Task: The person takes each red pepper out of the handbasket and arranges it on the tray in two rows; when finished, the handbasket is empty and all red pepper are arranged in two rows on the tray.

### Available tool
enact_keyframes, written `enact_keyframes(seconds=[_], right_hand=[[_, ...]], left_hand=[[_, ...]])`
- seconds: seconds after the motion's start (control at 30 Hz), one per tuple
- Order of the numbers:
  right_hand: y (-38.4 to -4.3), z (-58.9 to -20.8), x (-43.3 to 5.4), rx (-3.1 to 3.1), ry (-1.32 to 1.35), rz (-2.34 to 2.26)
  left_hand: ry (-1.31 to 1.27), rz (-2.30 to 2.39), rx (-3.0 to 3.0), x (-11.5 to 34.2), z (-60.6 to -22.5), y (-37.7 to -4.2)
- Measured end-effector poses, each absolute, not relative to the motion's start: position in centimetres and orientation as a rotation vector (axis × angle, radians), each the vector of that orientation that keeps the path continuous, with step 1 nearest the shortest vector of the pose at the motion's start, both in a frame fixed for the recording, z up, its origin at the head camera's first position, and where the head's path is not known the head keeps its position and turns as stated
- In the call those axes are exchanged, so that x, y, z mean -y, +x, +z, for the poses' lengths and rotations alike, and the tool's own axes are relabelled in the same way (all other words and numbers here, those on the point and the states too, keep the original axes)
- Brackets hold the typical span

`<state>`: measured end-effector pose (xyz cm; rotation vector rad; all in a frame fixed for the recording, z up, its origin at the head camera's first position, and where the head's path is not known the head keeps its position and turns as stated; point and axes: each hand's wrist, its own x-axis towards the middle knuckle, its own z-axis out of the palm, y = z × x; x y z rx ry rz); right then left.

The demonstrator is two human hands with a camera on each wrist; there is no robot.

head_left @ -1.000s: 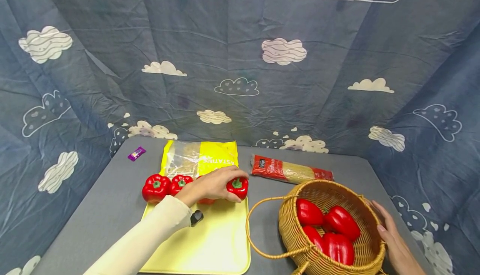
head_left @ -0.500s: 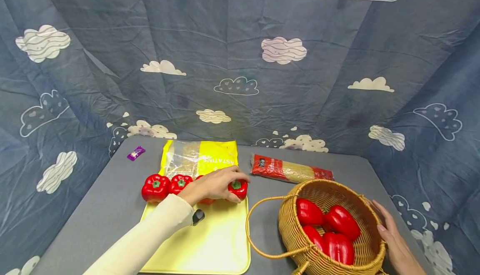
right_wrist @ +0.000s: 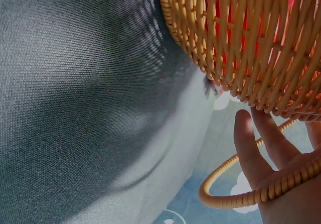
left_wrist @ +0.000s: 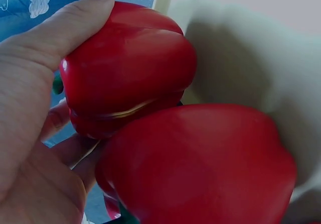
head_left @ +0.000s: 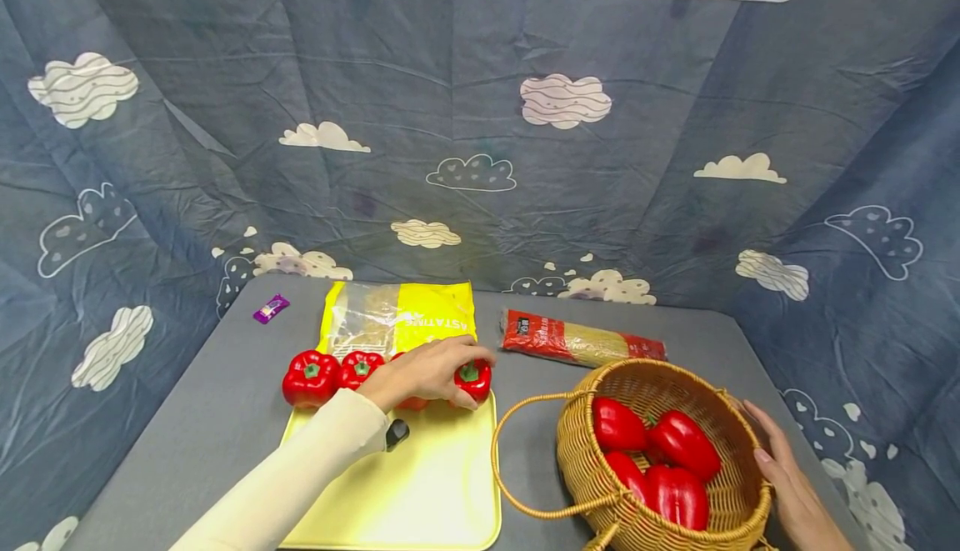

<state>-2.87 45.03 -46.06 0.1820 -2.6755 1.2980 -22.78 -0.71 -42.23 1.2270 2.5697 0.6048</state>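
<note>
My left hand [head_left: 431, 372] grips a red bell pepper [head_left: 472, 378] at the far right corner of a yellow tray [head_left: 420, 484]. In the left wrist view, the thumb lies on one side of this pepper [left_wrist: 130, 68] and fingers reach around below. Another bell pepper [left_wrist: 200, 163] sits close beside it. Two more peppers stand leftward in the row, a left one [head_left: 311, 378] and a middle one [head_left: 362, 368]; my hand partly hides a third. My right hand [head_left: 795, 484] rests against the right side of a wicker basket [head_left: 581, 451], thumb at the rim, fingers fairly straight. Several bell peppers [head_left: 681, 444] lie inside.
Behind the peppers lies a yellow pasta bag [head_left: 435, 313]. A red packet of noodles [head_left: 581, 341] is on the grey table [head_left: 180, 418] behind the basket, and a small purple wrapper [head_left: 272, 308] lies far left. The basket's handle [head_left: 517, 405] sticks out toward the tray.
</note>
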Motion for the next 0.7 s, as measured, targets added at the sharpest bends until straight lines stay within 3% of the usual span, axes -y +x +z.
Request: enact_keyframes(seconds=[0.7], right_hand=[[-2.98,-46.19,-45.16,2.645,0.235,1.286]], left_hand=[[1.219,0.448,-2.652,0.88,-42.98,-22.59]])
